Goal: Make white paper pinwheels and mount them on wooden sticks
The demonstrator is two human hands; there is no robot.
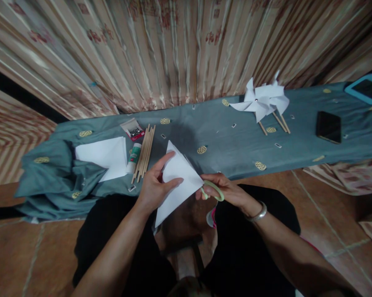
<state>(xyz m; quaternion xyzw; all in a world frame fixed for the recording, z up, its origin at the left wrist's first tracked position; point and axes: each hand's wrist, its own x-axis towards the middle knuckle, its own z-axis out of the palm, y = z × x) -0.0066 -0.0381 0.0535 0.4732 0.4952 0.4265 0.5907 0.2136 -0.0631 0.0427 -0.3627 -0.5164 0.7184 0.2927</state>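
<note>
My left hand (156,181) grips a folded white sheet of paper (182,177), with the thumb lying on its face and the fingers along the far side. The paper is a triangle, held above my lap at the table's front edge. My right hand (221,189) is closed round the pale green handles of a pair of scissors (216,190). The scissors meet the paper at its right corner; their blades are hidden behind or within the paper, so I cannot tell how far apart they are.
On the green cloth-covered table (216,136) lie wooden sticks (147,152), a glue stick (134,158), an opened box of metal pins (133,130) and white sheets (107,154). Farther right are white paper pinwheels (261,99), a dark phone (328,126) and a blue-framed device (366,89). A curtain (186,49) hangs behind.
</note>
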